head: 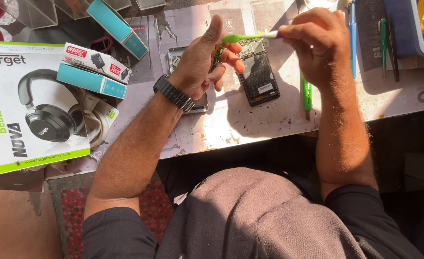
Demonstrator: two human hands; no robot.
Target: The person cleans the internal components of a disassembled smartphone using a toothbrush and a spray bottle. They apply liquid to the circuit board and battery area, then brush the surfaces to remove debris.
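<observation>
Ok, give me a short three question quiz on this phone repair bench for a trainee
1. True or false: the right hand holds a green toothbrush.
2. What does the left hand pinch between its fingers?
A. a small circuit board
B. a coin
C. a battery
3. Fill in: the opened phone lies on the ____, below the hands.

Key
1. True; the brush head points towards the left hand.
2. A; the small circuit board is held edge-on, close to the brush head.
3. Table; the phone lies flat with its back cover off and its insides showing.
</observation>
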